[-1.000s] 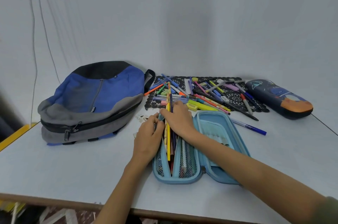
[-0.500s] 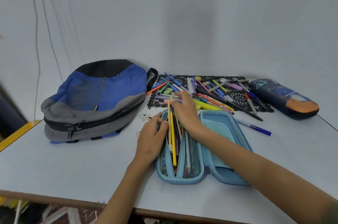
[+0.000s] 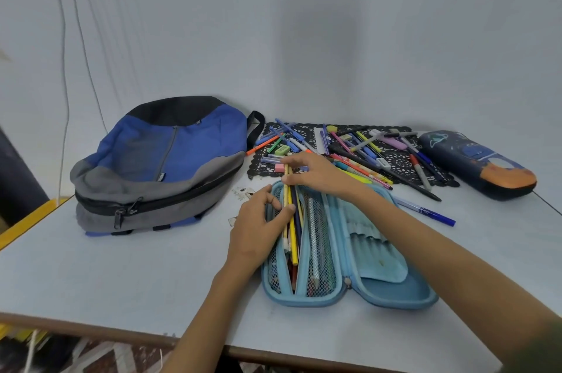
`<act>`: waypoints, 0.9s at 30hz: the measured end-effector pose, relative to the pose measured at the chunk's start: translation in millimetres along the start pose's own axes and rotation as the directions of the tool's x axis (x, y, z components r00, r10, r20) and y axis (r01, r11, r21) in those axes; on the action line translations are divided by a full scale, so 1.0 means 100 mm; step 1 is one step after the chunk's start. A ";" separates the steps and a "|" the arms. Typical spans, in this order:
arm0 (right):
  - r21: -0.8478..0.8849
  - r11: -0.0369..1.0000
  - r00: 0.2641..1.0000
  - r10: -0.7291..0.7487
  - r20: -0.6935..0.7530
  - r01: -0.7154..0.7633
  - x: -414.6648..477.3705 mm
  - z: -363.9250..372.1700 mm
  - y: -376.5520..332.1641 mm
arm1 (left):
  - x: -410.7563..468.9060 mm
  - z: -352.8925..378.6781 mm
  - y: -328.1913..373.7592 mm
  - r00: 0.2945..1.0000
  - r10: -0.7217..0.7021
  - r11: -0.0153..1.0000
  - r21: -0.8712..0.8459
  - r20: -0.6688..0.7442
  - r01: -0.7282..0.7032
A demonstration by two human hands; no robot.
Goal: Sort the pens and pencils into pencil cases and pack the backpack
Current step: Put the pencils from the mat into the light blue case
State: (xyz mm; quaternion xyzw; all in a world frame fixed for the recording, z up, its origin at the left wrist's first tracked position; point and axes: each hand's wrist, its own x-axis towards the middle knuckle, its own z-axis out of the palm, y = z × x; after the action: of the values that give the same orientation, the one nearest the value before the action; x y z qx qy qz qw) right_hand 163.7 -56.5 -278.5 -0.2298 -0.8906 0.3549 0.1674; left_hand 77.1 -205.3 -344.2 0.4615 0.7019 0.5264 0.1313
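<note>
At frame centre, the left hand [image 3: 257, 228] and right hand [image 3: 319, 173] both grip a bundle of thin coloured pencils [image 3: 292, 232] inside the open light-blue zip pencil case [image 3: 395, 290].

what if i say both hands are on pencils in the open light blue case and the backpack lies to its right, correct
No. In the head view the backpack lies to the left of the light blue case, not right. The left hand and right hand are on its pencils.
</note>
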 end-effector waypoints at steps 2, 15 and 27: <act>0.046 0.999 1.000 0.012 0.006 -0.012 -0.02 -0.02 0.03 | 0.00 0.01 0.01 1.000 0.001 1.000 0.011 -0.005 -0.001; 0.154 0.983 0.988 0.081 0.132 -0.101 -0.03 -0.05 0.10 | -0.07 0.00 0.02 0.998 0.052 0.998 0.047 -0.020 -0.051; 0.120 0.987 0.983 0.083 0.161 -0.103 -0.12 -0.05 0.05 | -0.05 0.01 0.06 0.993 0.093 0.991 0.098 -0.068 -0.086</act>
State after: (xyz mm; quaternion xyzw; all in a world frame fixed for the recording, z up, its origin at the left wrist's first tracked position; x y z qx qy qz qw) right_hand 177.4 -56.6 -280.5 -0.2319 -0.8646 0.4355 0.0950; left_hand 83.3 -208.8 -340.8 0.4789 0.7091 0.5140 0.0600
